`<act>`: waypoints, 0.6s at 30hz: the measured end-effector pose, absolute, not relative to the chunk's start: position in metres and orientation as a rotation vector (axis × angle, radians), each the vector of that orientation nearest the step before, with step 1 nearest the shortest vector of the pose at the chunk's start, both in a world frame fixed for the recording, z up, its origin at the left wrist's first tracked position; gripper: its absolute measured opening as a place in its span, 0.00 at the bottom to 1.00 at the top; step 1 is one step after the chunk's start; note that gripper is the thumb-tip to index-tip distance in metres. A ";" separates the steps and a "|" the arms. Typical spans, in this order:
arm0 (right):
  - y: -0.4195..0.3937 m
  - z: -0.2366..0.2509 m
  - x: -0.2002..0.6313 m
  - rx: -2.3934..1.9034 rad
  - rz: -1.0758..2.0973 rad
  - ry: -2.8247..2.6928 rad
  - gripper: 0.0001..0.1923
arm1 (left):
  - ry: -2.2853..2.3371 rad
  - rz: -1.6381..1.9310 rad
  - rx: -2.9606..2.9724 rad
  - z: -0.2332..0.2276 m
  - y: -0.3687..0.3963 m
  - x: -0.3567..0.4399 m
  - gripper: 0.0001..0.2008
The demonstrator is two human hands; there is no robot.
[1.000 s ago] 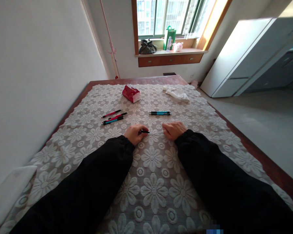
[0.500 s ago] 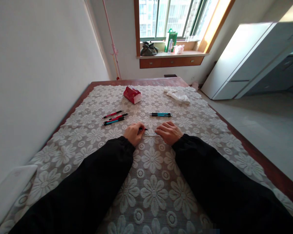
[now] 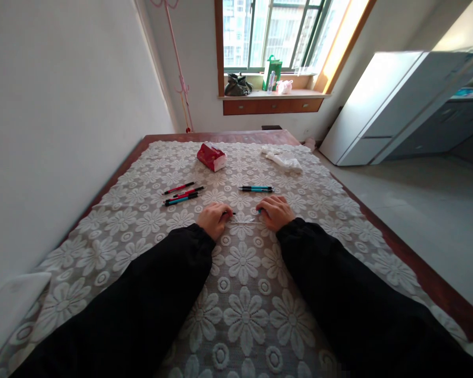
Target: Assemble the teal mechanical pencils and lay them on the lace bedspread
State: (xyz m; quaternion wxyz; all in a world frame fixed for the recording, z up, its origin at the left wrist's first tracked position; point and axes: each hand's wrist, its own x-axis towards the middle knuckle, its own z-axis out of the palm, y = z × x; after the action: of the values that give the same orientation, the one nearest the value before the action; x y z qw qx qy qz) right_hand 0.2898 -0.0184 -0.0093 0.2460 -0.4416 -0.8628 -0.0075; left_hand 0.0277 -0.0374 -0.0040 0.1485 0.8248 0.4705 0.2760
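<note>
My left hand (image 3: 213,220) is closed, with the dark tip of a black pen part (image 3: 233,213) poking out between thumb and forefinger. Across from it, my right hand (image 3: 279,212) pinches a blue pen part (image 3: 259,211), mostly covered by the fingers. A thin whitish rod (image 3: 244,222), like a pen refill, spans the cloth between both hands. Just beyond the hands lie blue-and-black pens (image 3: 256,189) side by side. Off to the left are red-and-black pens (image 3: 187,192) and a blue-and-black pen (image 3: 181,199).
A floral lace tablecloth (image 3: 242,262) covers the wooden table. Toward the far end sit a red tissue pack (image 3: 211,157) and a crumpled white plastic bag (image 3: 286,161). A wall runs along the left; a white object (image 3: 19,294) lies at the near left edge.
A blue pen part now shows in my right fingers, where none was visible before. The right hand is slightly farther from the left one. The camera view has shifted a little.
</note>
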 end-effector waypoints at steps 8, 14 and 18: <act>-0.033 -0.002 0.277 -0.848 -0.030 -2.471 0.05 | 1.473 0.785 2.379 0.002 -0.040 0.030 0.11; -0.029 -0.009 0.280 -0.892 -0.017 -2.471 0.02 | 1.413 0.726 2.474 0.004 -0.044 0.031 0.10; -0.025 -0.008 0.287 -0.914 0.027 -2.482 0.02 | 1.379 0.743 2.502 0.003 -0.045 0.031 0.05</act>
State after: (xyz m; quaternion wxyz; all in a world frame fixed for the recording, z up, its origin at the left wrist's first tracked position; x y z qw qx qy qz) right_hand 0.2870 -0.0251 -0.0080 0.2456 -0.3348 -0.9097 0.0097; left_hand 0.0309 -0.0454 0.0030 0.0946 0.8438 0.4651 0.2505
